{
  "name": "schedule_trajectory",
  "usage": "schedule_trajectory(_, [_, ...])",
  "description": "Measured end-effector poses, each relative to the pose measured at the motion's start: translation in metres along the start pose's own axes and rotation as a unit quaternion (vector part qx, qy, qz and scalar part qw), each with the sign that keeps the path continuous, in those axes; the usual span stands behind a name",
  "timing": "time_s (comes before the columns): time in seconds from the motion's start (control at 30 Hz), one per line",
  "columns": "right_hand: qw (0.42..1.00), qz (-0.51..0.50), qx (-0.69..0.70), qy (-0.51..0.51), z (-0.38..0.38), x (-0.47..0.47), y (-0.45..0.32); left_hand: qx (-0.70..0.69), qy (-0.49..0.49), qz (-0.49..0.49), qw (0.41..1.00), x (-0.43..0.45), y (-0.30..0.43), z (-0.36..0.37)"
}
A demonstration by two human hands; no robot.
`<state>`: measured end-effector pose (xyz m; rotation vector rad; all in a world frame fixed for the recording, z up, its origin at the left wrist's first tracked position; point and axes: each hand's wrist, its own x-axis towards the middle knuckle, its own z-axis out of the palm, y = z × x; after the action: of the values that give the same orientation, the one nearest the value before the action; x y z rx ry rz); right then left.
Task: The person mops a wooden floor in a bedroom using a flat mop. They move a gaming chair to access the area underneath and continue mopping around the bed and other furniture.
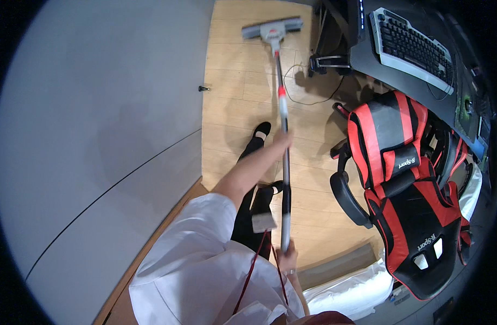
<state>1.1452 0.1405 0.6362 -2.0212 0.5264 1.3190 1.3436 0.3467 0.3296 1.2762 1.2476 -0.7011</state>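
Observation:
A mop (286, 162) with a long grey, black and red handle runs from near my body out over the wood-look floor. Its wide flat head (272, 31) lies at the far end of the floor, between the wall and the desk. My left hand (284, 139) is closed around the middle of the handle. Lower down, my right hand (287, 256) grips the handle's near end. A card on a red lanyard (264, 223) hangs in front of me, left of the handle. Which hand is left or right is judged from the arms.
A grey wall (110, 101) with a small doorstop (204, 88) borders the left. On the right are red and black gaming chairs (399, 183) and a black desk (362, 57) holding a keyboard (413, 50). A thin cable (309, 104) loops on the floor near the desk leg. White bedding (350, 288) lies at lower right.

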Motion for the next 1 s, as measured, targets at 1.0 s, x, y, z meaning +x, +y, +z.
schedule_trajectory(1.0, [0.982, 0.043, -0.18, -0.039, -0.07, -0.086, 0.149, -0.148, -0.026, -0.19, 0.97, -0.1, -0.156, 0.046])
